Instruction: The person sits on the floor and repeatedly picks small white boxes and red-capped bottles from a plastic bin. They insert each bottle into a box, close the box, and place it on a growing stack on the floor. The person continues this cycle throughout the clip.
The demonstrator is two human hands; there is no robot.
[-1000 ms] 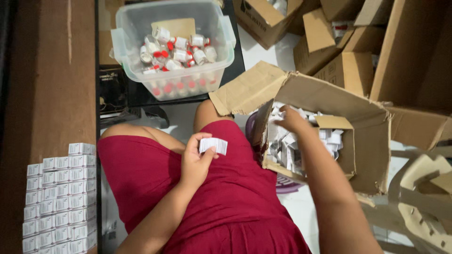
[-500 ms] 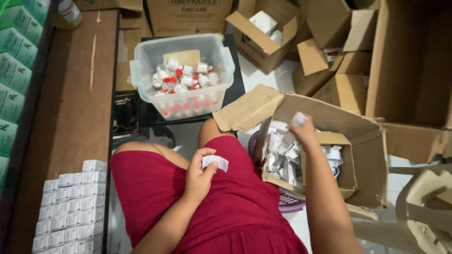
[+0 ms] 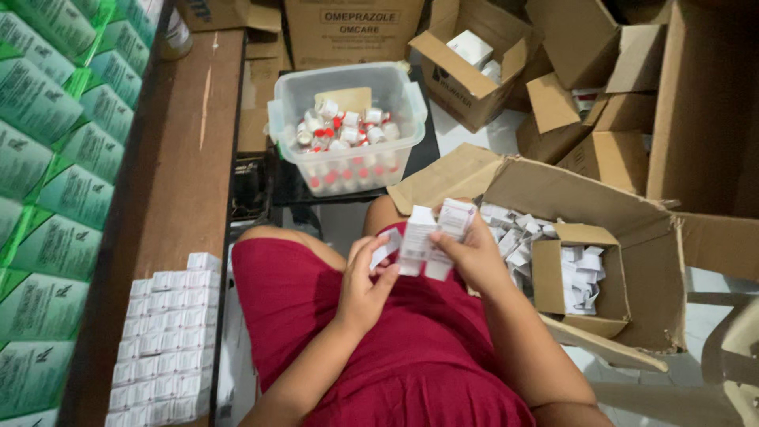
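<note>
Far left, green packets (image 3: 47, 158) stacked along the wall, then the brown desk (image 3: 170, 182) with rows of small white boxes (image 3: 162, 348) at its near end, well apart from your hands.

Your left hand (image 3: 365, 285) sits over your red lap, grip closed on a small folded white paper (image 3: 386, 247) between thumb and fingers. Just beside it, your right hand (image 3: 474, 257) has its grip clamped on flat white cartons (image 3: 431, 233), held upright; how many, can't tell, looks like two or three.

Judgement: keep the cartons fanned so only one comes away, and pinch the paper near its edge so it doesn't crumple.

Past your knees, the clear plastic tub (image 3: 411, 103) holds red-capped vials (image 3: 340, 130). On the right, the open cardboard box (image 3: 640, 237) holds loose white cartons and a smaller box (image 3: 553, 277) of folded papers, near your right elbow; its front flap could catch your arm. More cardboard boxes (image 3: 474, 71) crowd behind.
</note>
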